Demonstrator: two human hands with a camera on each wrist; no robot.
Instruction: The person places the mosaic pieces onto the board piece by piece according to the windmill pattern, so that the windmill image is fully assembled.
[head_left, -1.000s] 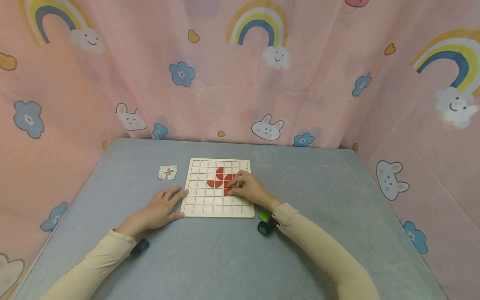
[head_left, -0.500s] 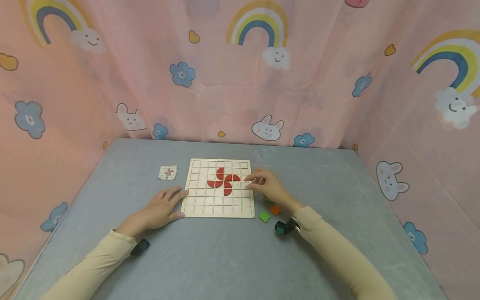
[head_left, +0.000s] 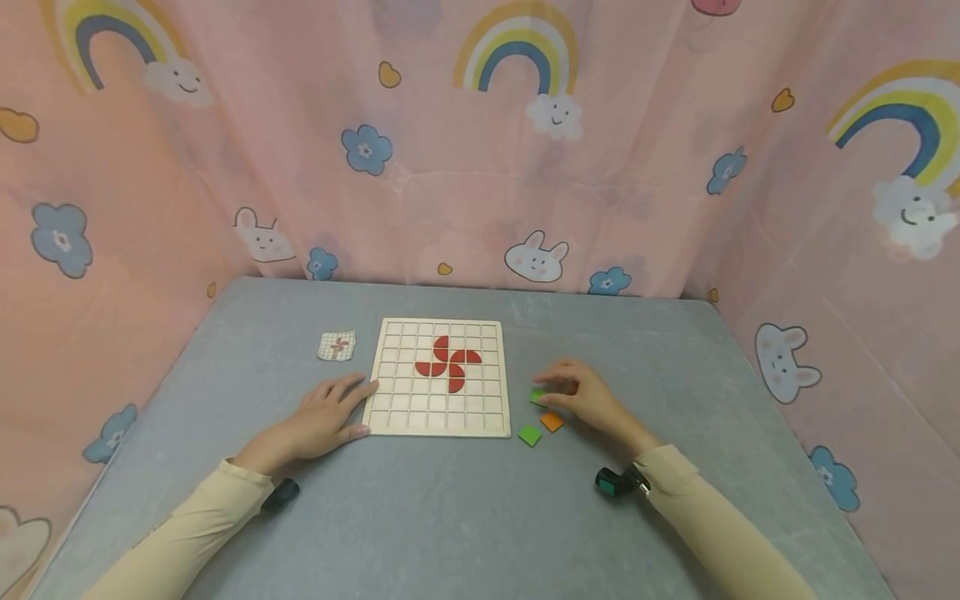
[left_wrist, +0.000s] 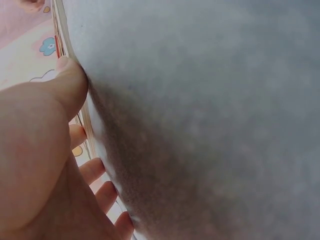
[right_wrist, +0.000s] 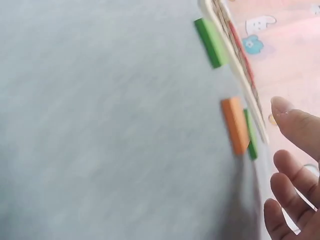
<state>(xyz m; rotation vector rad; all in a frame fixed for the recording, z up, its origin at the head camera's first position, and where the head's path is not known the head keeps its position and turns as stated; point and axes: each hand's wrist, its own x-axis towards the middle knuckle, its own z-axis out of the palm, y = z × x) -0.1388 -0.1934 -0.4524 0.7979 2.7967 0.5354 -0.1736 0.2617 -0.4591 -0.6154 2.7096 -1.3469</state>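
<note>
A pale gridded wooden board lies on the table with several red rounded pieces set in a pinwheel shape near its middle. Resting at the board's left edge is my left hand, thumb and index fingertip touching the rim. My right hand hovers right of the board, over a green tile that its fingers partly hide. Nothing shows between thumb and fingers in the right wrist view, where they stand apart. Close by lie an orange tile and a second green tile.
A small card with a printed grid and red pinwheel picture lies left of the board. Behind the grey table hangs a pink patterned curtain, which also runs along both sides.
My right hand has left the red pieces on the board and moved right and down to the loose tiles, uncovering the whole pinwheel. My left hand has stayed put.
</note>
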